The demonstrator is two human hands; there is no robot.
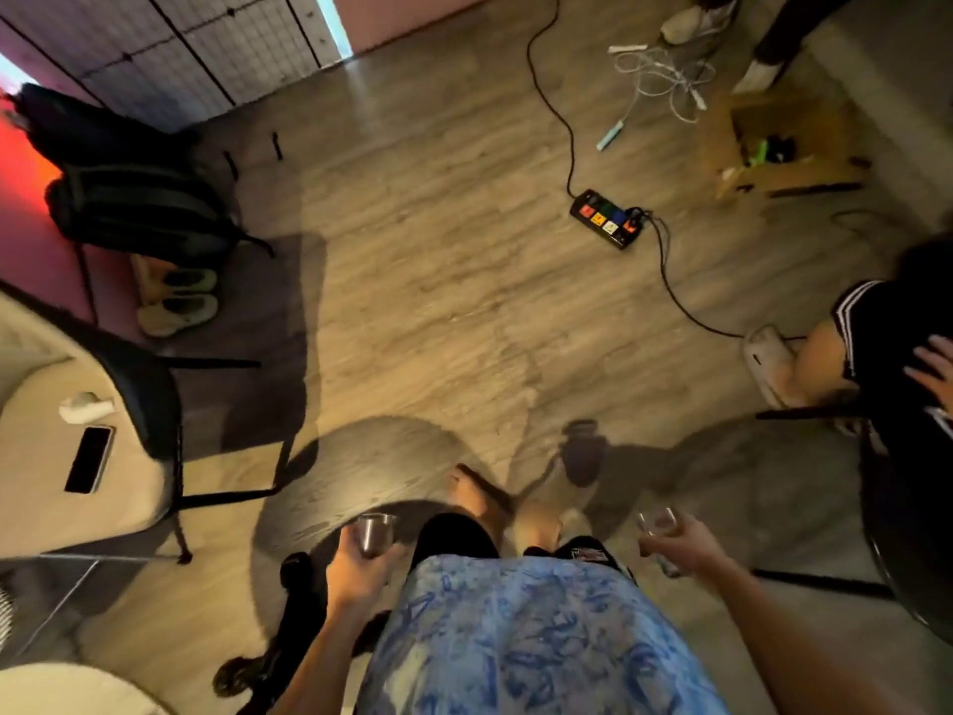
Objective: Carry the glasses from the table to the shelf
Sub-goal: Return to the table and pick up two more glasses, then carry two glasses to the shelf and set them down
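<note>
I stand on a wooden floor and look down at my blue patterned shirt and bare feet. My left hand (358,562) grips a small clear glass (376,531) held upright at waist height. My right hand (686,547) grips a second clear glass (656,528), blurred by motion. Both glasses hang in the air in front of me, one on each side of my body. No shelf is in view.
A black power strip (608,219) with its cord lies on the floor ahead. A dark chair (170,436) stands at the left by a pale table (62,487) bearing a phone. A seated person (876,353) is at the right. A cardboard box (789,147) sits far right.
</note>
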